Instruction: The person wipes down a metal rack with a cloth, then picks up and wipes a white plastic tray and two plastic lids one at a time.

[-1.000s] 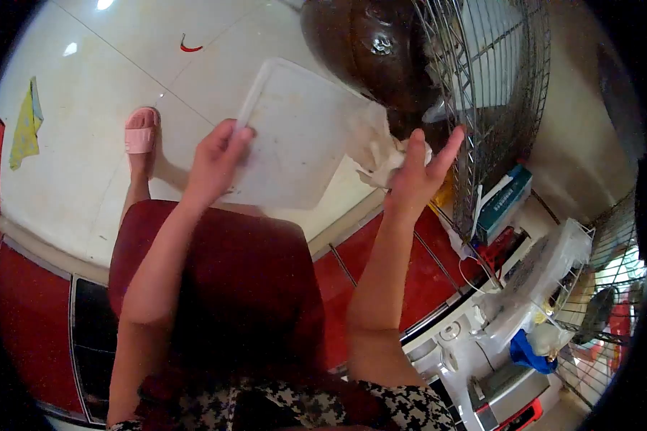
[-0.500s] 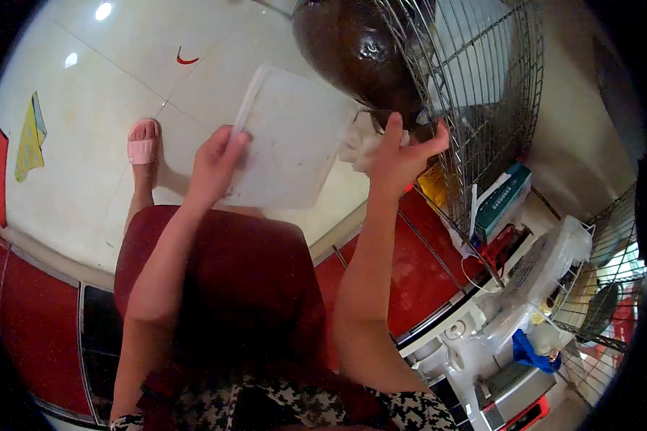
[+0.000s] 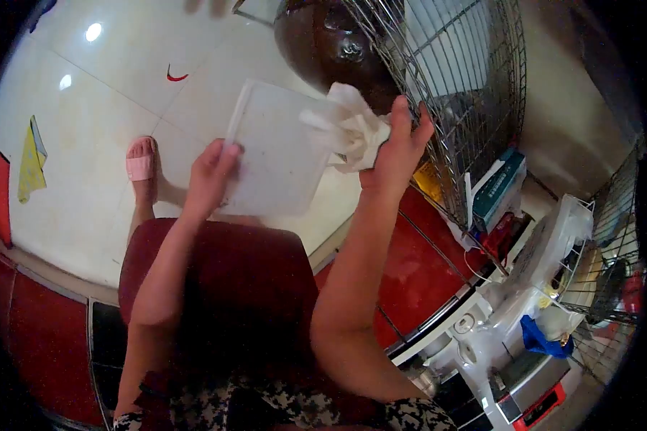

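My left hand [image 3: 212, 179] grips the left edge of a translucent white plastic lid [image 3: 269, 158], thumb on its upper face. Rounded corners and a raised rim show on the lid, with a few small dark specks on its surface. In my right hand [image 3: 397, 152] is a crumpled white paper towel [image 3: 363, 133], its loose end overlapping the lid's right side. The fingers of that hand are partly hidden beside the wire rack.
A wire rack [image 3: 471, 118] stands close on the right, with a big dark brown jar [image 3: 331, 47] behind it. Below are a green box [image 3: 499, 190] and a cluttered white counter edge [image 3: 474, 316]. A yellow cloth [image 3: 32, 161] and a red curved piece [image 3: 176, 75] lie on the tiled floor.
The paper towel has come left and up from beside the rack, over the lid's right side, with my right hand. My left hand still holds the lid; the view has shifted slightly.
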`<state>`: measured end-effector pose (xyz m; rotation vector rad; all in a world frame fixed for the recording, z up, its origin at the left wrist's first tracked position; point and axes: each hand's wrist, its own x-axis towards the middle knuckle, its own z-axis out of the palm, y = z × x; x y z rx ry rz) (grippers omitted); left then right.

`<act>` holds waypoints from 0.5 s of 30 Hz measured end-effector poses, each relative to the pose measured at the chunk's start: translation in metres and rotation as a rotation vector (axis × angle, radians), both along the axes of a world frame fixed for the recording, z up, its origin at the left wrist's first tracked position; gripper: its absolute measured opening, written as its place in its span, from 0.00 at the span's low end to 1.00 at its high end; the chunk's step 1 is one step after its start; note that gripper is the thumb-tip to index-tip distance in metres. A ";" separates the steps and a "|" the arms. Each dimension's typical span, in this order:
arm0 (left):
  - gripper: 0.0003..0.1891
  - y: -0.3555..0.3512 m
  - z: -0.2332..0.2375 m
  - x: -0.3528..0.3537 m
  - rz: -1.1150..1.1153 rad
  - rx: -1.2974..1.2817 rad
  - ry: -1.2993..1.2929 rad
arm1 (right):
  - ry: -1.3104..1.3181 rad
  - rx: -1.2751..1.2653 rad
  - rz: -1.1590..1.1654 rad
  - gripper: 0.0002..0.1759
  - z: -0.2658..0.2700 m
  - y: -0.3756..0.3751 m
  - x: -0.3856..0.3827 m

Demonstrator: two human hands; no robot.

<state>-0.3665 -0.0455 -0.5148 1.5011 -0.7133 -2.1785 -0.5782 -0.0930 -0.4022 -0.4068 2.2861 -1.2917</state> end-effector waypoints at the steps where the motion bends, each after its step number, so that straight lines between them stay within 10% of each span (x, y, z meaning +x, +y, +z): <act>1: 0.13 0.000 0.000 0.001 -0.004 -0.007 0.000 | -0.114 -0.076 -0.047 0.31 0.004 -0.003 0.003; 15: 0.11 -0.015 0.010 0.000 -0.045 -0.128 -0.052 | 0.032 -0.073 0.298 0.38 0.003 0.033 -0.006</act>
